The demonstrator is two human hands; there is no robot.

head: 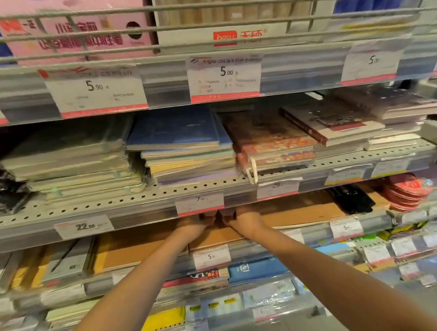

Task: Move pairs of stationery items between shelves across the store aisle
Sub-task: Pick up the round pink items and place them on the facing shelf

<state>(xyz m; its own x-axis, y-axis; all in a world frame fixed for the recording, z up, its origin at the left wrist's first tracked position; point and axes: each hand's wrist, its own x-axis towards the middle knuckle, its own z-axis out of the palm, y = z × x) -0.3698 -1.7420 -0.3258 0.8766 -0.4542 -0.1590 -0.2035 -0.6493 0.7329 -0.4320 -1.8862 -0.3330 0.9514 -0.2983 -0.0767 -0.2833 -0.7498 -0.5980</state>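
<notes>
Both my arms reach into the shelf level under the 7.00 price tag. My left hand and my right hand sit side by side over the brown kraft-covered notebooks lying flat there. Their fingers are hidden behind the shelf's front rail, so I cannot see whether they hold anything. More brown notebooks lie to the right and another stack to the left on the same level.
The shelf above holds stacked notebooks: greenish, blue and red-patterned. Black pens and red round items lie at the right. Lower shelves carry more notebooks behind price-tag rails. A wire rail fronts the top shelf.
</notes>
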